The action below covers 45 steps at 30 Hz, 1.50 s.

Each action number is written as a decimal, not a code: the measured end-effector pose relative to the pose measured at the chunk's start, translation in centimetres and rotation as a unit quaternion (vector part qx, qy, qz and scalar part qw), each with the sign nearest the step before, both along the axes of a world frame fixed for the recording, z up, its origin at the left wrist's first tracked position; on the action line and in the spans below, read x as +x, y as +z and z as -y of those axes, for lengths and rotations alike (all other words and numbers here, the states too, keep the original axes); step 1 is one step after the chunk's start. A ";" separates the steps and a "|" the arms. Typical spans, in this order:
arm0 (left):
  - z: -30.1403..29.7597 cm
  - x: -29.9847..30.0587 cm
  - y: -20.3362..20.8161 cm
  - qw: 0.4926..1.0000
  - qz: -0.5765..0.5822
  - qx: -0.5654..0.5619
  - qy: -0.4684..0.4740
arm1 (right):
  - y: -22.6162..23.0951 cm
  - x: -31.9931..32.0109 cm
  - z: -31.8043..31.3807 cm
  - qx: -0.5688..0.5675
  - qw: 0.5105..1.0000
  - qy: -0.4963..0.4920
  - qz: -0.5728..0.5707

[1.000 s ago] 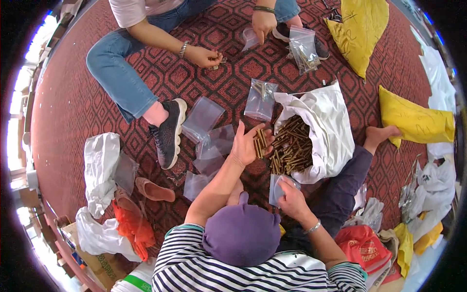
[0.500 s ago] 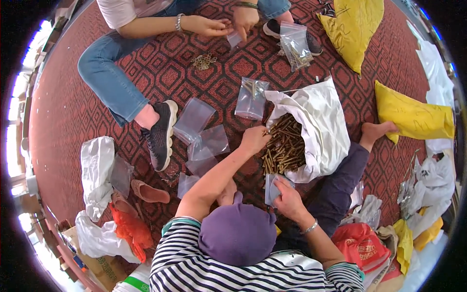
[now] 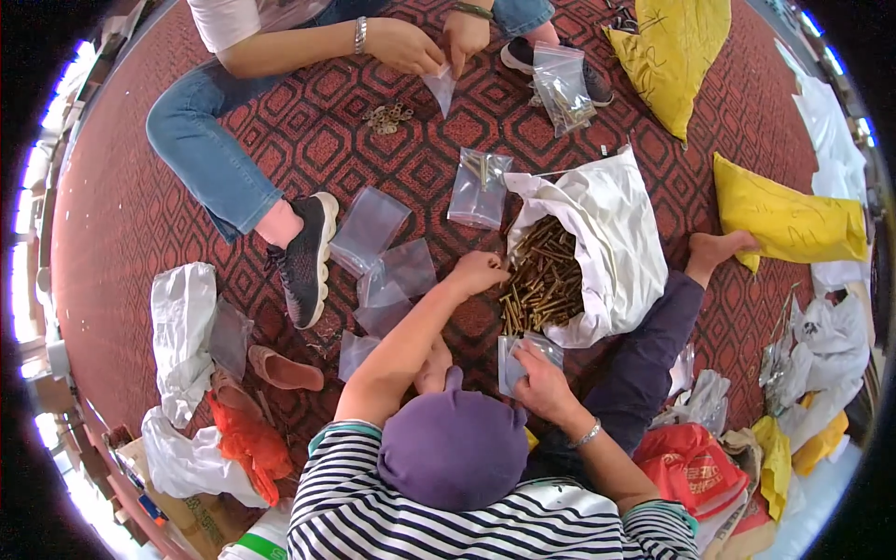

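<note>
A white woven sack (image 3: pixel 627 247) lies on the patterned carpet, its mouth turned toward the left. Long brass-coloured bolts (image 3: pixel 541 280) fill the opening and spill from it. My left hand (image 3: pixel 478 273) is at the left edge of the bolts, its fingertips drawn together; what they pinch, if anything, is too small to make out. Just below the pile, my right hand (image 3: pixel 543 381) grips a clear zip bag (image 3: pixel 511 364) by its side. Whether the bag holds anything cannot be made out.
Opposite, a co-worker's hands (image 3: pixel 439 51) hold a small clear bag (image 3: pixel 441 89) near a heap of metal rings (image 3: pixel 387 119). Flat zip bags (image 3: pixel 371 229) lie left of my arm. A filled bag (image 3: pixel 481 187) is beyond the sack. Yellow sacks (image 3: pixel 793 215) lie right.
My left hand has drawn back slightly left from the bolts. The zip bag in my right hand has shifted a little left. Both the co-worker's hands have come together on the small bag.
</note>
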<state>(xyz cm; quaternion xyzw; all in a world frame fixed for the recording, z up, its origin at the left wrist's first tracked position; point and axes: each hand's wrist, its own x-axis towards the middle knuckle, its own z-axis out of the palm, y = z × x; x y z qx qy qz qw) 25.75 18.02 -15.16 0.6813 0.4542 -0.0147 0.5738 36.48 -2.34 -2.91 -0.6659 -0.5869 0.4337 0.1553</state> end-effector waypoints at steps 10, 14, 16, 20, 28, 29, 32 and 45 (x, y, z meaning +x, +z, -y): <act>0.7 -0.6 3.1 0.986 0.089 -0.086 0.107 | -0.6 -1.3 -0.1 0.004 1.000 0.020 -0.005; 1.6 1.9 1.9 0.996 -0.023 0.082 0.023 | -0.7 -1.4 -0.4 0.010 1.000 0.023 -0.002; 1.9 2.7 1.5 0.981 -0.091 0.166 -0.037 | -0.5 -1.1 -0.4 0.011 1.000 0.023 0.002; 1.5 2.4 1.2 0.985 -0.122 0.107 -0.057 | -0.2 -1.2 -0.2 0.009 1.000 0.012 -0.008; 1.6 -3.8 4.7 0.992 -0.062 -0.088 0.066 | 1.4 -1.1 -0.9 0.039 0.999 -0.022 -0.013; 1.8 -4.7 4.5 0.986 -0.028 -0.127 0.108 | 1.9 -1.0 -1.2 0.048 0.998 -0.029 -0.013; 2.6 -6.1 5.4 0.961 0.041 -0.201 0.187 | 2.9 -1.1 -2.4 0.067 0.997 -0.045 -0.012; 6.5 -9.3 15.7 0.959 0.198 0.203 0.001 | 4.8 -4.6 -7.1 0.154 0.987 -0.053 -0.018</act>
